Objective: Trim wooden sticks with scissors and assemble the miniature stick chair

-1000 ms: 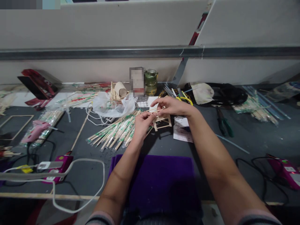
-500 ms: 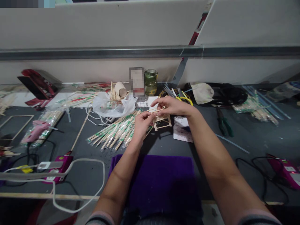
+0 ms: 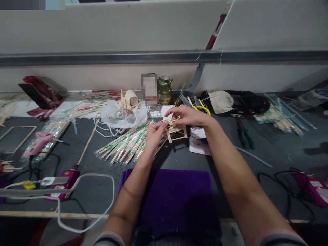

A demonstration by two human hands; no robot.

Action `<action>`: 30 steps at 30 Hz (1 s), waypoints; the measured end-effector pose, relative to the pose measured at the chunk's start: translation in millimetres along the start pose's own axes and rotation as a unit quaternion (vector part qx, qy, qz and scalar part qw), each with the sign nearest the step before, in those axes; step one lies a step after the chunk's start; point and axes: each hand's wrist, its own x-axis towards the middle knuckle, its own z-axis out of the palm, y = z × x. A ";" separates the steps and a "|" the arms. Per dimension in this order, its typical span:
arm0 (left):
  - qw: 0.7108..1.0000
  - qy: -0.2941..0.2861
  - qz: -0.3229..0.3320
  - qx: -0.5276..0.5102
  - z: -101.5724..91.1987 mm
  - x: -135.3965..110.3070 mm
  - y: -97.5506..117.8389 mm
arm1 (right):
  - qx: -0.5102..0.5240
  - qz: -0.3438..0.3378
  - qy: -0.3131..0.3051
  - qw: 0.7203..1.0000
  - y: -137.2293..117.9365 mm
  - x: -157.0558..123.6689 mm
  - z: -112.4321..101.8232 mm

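A small frame made of thin wooden sticks (image 3: 177, 138) stands on the dark worktop beneath my fingers. Above its top, my right hand (image 3: 191, 116) pinches a thin wooden stick (image 3: 174, 120), reaching in from the right. From the left, my left hand (image 3: 155, 135) is closed, its thumb and fingertips pinched at the left end of the same stick. The fingers hide part of the frame's top. Just left of the frame lies a fan of wrapped chopsticks (image 3: 130, 145); a printed paper (image 3: 198, 145) is to its right.
A purple cloth (image 3: 176, 198) lies at the front edge. Left are a pink glue gun (image 3: 38, 143), white cable (image 3: 112, 184) and magenta power box (image 3: 69, 181). Pliers (image 3: 244, 135) lie to the right. Behind stand a green glass jar (image 3: 165, 90) and a plastic bag (image 3: 125, 118).
My left fingertips have shifted slightly up at the stick's left end. My right hand and the frame stay in place. A dark shadow has appeared on the worktop at the far right.
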 end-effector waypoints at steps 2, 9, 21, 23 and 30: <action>1.000 0.004 -0.012 -0.007 -1.4 0.8 0.1 | -0.004 0.003 0.001 1.000 -0.3 0.4 0.1; 0.999 -0.024 -0.022 -0.020 -6.3 2.9 2.2 | 0.002 0.000 0.002 1.000 -1.5 0.1 0.3; 0.999 -0.031 -0.010 0.012 -4.3 1.7 0.9 | 0.015 0.003 -0.007 1.000 -2.3 -0.8 -0.2; 1.000 -0.027 -0.009 0.013 -4.1 1.8 0.1 | 0.015 0.003 -0.006 1.000 -2.5 -0.9 -0.1; 1.000 -0.026 0.002 0.011 -4.1 1.7 -0.1 | 0.016 0.009 0.001 1.000 -0.4 -0.7 1.0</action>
